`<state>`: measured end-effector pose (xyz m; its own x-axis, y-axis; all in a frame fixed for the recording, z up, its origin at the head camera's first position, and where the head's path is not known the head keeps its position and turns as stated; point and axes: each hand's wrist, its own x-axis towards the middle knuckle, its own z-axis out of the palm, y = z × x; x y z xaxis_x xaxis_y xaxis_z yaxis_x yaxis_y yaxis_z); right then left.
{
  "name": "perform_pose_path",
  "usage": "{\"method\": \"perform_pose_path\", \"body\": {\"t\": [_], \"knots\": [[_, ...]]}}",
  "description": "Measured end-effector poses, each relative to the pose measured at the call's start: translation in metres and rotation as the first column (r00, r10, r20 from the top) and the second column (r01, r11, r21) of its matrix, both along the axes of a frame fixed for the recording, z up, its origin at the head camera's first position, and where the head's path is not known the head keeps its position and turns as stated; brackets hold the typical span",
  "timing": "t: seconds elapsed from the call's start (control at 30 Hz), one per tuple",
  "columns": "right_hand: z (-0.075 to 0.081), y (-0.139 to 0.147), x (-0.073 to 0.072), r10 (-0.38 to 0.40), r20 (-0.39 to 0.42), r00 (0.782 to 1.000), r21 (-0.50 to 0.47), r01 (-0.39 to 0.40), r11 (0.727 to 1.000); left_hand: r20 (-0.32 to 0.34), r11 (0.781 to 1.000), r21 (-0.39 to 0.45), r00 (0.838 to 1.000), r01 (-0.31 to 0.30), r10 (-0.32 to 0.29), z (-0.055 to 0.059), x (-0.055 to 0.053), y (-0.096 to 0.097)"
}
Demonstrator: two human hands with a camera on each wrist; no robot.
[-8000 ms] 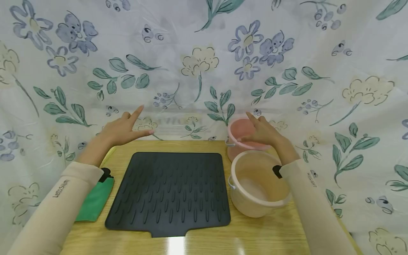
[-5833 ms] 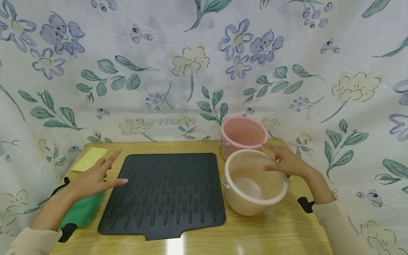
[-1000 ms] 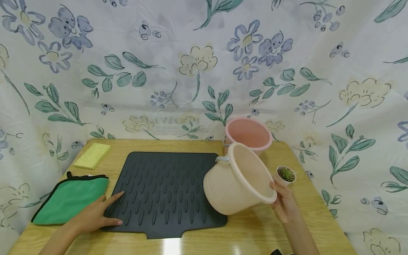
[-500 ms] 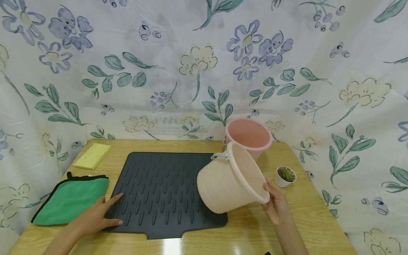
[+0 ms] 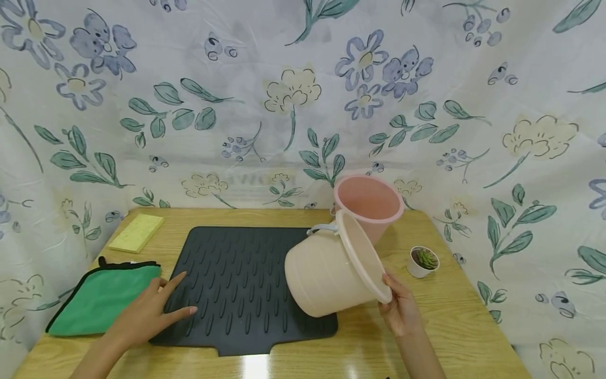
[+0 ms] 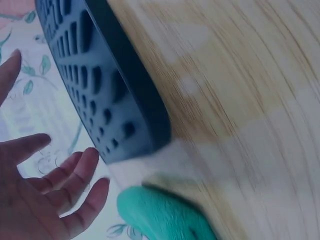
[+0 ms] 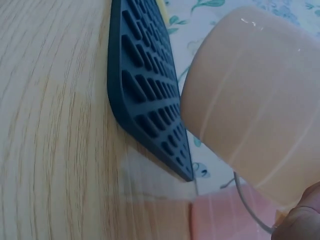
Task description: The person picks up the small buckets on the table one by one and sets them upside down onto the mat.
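Observation:
My right hand (image 5: 402,310) grips the rim of a cream bucket (image 5: 324,273), thumb on the inside of the rim. The bucket is tilted, mouth to the right and base to the left, over the right part of a black ridged drying mat (image 5: 232,279). Its handle (image 5: 324,228) lies against the upper side. In the right wrist view the bucket's wall (image 7: 250,100) stands off the table beside the mat's corner. My left hand (image 5: 142,316) is empty, fingers extended over the mat's left edge; the left wrist view shows the fingers spread and slightly bent.
A pink bucket (image 5: 369,197) stands at the back, partly behind the cream one. A small potted succulent (image 5: 423,261) sits to the right. On the left lie a folded green cloth (image 5: 106,300) with black edging and a yellow sponge (image 5: 136,232). Behind the wooden table (image 5: 459,321) hangs a floral curtain.
Earlier the cream bucket stood upright right of the mat, with both hands raised. Over the last second my right hand has carried it, tilted, leftward. The left hand has shifted slightly right.

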<state>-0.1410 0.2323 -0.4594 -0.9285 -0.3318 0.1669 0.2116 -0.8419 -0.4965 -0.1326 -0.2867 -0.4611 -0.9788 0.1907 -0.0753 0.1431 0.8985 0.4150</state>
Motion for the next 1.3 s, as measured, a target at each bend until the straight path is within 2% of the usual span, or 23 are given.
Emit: {"method": "perform_pose_path", "body": {"t": [0.13, 0.23, 0.3, 0.43, 0.53, 0.67, 0.8, 1.2, 1.3], "knots": [[-0.001, -0.006, 0.000, -0.025, 0.032, 0.999, 0.011, 0.024, 1.000, -0.108, 1.000, 0.019, 0.994, -0.008, 0.011, 0.001, -0.001, 0.013], [-0.002, -0.010, 0.000, -0.048, 0.051, 0.998, 0.033, 0.046, 0.998, -0.148, 0.998, 0.067, 0.989, -0.018, 0.028, 0.001, -0.002, 0.023], [-0.003, -0.012, 0.000, -0.054, 0.060, 0.997, 0.038, 0.052, 0.998, -0.155, 0.994, 0.105, 0.987, -0.025, 0.041, 0.001, -0.004, 0.029], [-0.005, -0.014, 0.001, -0.044, 0.075, 0.996, 0.021, 0.043, 0.999, -0.130, 0.978, 0.204, 0.990, -0.034, 0.062, 0.001, -0.007, 0.035], [-0.005, -0.017, 0.002, -0.038, 0.082, 0.996, 0.003, 0.038, 0.999, -0.103, 0.954, 0.300, 0.993, -0.024, 0.057, 0.001, -0.009, 0.039], [-0.005, -0.023, 0.002, -0.065, 0.114, 0.991, -0.012, 0.067, 0.998, -0.085, 0.900, 0.436, 0.995, -0.004, 0.045, 0.000, -0.011, 0.043], [-0.005, -0.029, 0.002, -0.103, 0.151, 0.983, -0.004, 0.105, 0.994, -0.080, 0.857, 0.516, 0.996, 0.003, 0.045, -0.001, -0.013, 0.048], [-0.011, -0.048, -0.002, -0.074, 0.136, 0.988, -0.047, 0.081, 0.996, -0.056, 0.790, 0.613, 0.998, 0.013, 0.027, -0.001, -0.018, 0.062], [-0.013, -0.052, -0.002, -0.075, 0.137, 0.988, -0.044, 0.081, 0.996, -0.065, 0.779, 0.627, 0.997, 0.020, 0.028, -0.002, -0.018, 0.065]]}}
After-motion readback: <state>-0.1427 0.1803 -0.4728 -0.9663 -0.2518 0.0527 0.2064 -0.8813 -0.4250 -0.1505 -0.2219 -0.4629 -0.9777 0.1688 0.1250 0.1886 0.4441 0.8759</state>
